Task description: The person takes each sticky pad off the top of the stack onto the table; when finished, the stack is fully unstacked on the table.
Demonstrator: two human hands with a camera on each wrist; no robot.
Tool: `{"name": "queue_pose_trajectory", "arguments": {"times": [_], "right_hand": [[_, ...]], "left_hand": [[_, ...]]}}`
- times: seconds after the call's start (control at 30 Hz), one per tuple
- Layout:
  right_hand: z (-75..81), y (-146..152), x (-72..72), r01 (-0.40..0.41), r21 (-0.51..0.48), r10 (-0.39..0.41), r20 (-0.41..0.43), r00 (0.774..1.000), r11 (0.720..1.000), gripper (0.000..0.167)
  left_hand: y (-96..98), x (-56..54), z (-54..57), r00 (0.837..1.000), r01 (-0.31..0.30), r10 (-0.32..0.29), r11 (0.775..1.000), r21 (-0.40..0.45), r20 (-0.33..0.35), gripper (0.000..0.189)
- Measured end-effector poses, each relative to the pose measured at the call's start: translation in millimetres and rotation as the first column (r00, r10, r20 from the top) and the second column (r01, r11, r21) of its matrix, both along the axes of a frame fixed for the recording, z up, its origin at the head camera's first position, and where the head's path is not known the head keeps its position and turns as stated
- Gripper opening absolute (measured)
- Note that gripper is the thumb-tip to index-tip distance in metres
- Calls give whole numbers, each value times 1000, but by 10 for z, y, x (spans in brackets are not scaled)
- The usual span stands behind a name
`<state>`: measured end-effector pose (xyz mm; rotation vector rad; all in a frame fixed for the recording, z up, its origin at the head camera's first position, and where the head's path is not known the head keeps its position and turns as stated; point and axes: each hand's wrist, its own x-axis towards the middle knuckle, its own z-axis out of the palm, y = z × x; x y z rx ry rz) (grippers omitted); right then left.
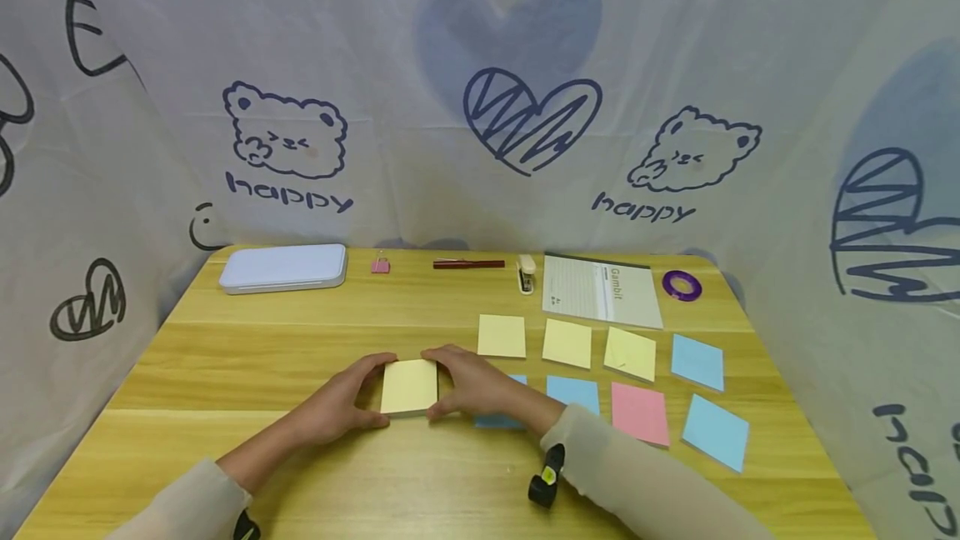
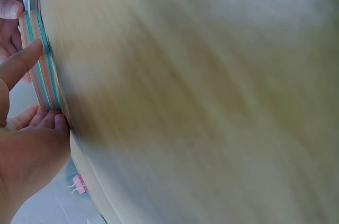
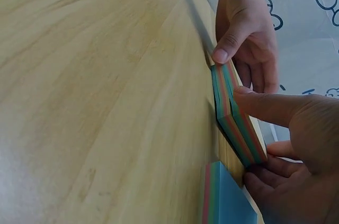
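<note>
A stack of sticky notes [image 1: 408,387], yellow on top, lies on the wooden table between both hands. Its sides show pink, green and blue layers, with a slight step along the edge in the right wrist view. My left hand [image 1: 337,407] grips the stack's left side, thumb at the near corner and fingers at the far one. On the opposite side my right hand [image 1: 476,386] holds it the same way. A blue sticky note pad [image 1: 498,422] is partly hidden under the right forearm; its layered side [image 3: 212,195] shows close to the right hand.
Right of the hands sit yellow pads [image 1: 502,336], a pink pad [image 1: 639,413] and blue pads [image 1: 697,362] in two rows. Along the back are a white case [image 1: 283,267], pink binder clip [image 1: 381,266], dark red pen [image 1: 468,264], stapler [image 1: 526,275], notebook [image 1: 600,292] and purple tape roll [image 1: 666,285].
</note>
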<state>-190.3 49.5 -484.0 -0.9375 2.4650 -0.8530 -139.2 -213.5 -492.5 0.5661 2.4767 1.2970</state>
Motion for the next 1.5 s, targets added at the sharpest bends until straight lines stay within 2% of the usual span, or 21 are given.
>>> {"name": "queue_pose_trajectory", "arguments": {"times": [0.43,0.9,1.2,1.5], "right_hand": [[-20,-43,47,6,32,-5,-38,999,999,92],[10,49,19,-6,-21,5,-8,1000,1000,89],[111,270,27,13,-91,-8,45,999,996,86],[162,665,180,67,-219,-42,117,992,973,85]], "left_hand": [[-9,14,15,1000,-8,7,1000,-27,-22,85],[7,13,21,1000,-8,7,999,-40,-27,86],[23,16,2,1000,2,-2,1000,-20,-24,84],[25,0,3,999,-9,7,999,-44,-36,81]]}}
